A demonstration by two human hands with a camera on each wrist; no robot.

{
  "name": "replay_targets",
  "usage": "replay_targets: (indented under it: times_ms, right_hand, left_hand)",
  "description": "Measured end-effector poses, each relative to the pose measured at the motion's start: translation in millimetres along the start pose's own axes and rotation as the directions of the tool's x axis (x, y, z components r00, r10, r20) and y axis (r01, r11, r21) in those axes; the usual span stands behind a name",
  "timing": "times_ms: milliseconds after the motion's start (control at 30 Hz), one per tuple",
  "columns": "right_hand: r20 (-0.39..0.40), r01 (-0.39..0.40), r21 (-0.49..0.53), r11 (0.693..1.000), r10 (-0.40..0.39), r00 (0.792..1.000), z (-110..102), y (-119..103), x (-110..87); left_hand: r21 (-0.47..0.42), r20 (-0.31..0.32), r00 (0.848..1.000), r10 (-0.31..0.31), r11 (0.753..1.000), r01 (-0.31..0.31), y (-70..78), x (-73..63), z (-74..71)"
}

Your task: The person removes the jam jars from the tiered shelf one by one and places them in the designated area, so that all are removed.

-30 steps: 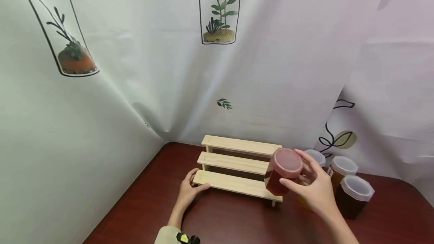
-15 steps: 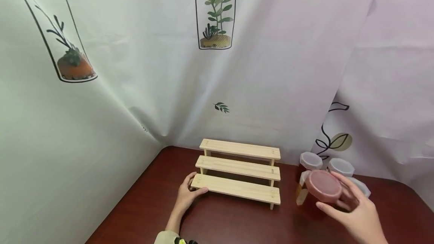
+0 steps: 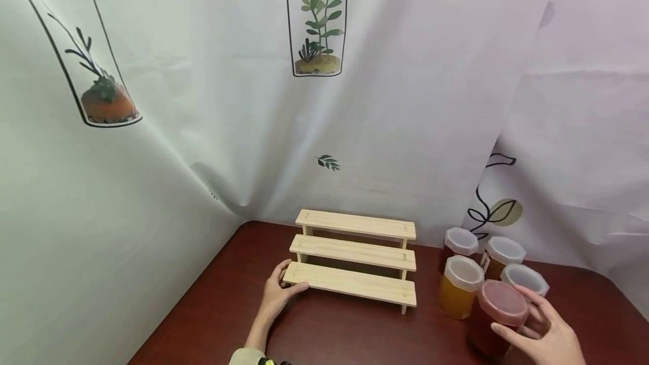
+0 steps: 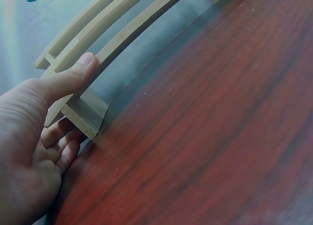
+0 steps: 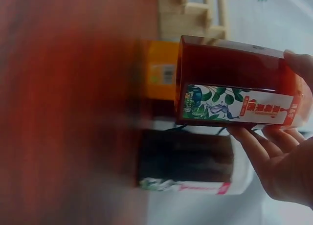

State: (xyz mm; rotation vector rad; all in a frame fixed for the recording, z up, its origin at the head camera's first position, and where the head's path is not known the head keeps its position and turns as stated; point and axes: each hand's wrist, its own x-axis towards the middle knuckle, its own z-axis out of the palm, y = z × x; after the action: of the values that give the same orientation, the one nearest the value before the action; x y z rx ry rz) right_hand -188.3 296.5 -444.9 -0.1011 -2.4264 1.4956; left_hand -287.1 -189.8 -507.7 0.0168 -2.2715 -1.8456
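Observation:
A three-tier wooden shelf (image 3: 350,281) stands on the dark red table. My left hand (image 3: 276,297) grips the left end of its lowest step, thumb on the front edge and fingers curled beneath, as the left wrist view (image 4: 36,132) shows. On the right, my right hand (image 3: 550,334) holds a dark red jar with a pink lid (image 3: 503,302) by its upper part. In the right wrist view that labelled jar (image 5: 234,73) appears sideways, thumb on one side and fingers on the other. Whether its base touches the table cannot be told.
Several lidded jars stand close by: a yellow one (image 3: 458,292), a dark red one (image 3: 458,244), an amber one (image 3: 499,258) and a nearly black one (image 5: 188,156). A white printed sheet (image 3: 385,128) hangs behind the table (image 3: 355,334).
My right hand has carried the pink-lidded jar from in front of the shelf's right end rightward and down, beside the other jars. My left hand keeps its grip on the shelf.

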Motion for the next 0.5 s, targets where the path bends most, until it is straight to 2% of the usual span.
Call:
replay_targets:
  times_ms: [133,267,367,500]
  right_hand:
    - [-0.007,0.008,0.041,0.999,-0.008,1.0,5,15,4.1]
    - [0.007,-0.022,0.087,0.996,0.021,1.0,5,25,5.1]
    - [0.027,-0.034,0.059,0.998,0.033,0.999,3,27,6.1]
    - [0.061,0.018,-0.032,0.999,-0.016,0.998,3,23,12.0]
  left_hand:
    - [-0.002,-0.004,1.0,0.008,1.0,-0.008,-1.6,1.0,-1.0]
    - [-0.013,0.005,1.0,-0.017,1.0,0.017,-5.1,-1.8,-1.0]
    - [-0.013,0.006,0.999,-0.032,0.999,0.032,-6.8,-3.5,-1.8]
    - [-0.014,-0.017,1.0,-0.019,1.0,0.019,-5.5,-2.8,-5.2]
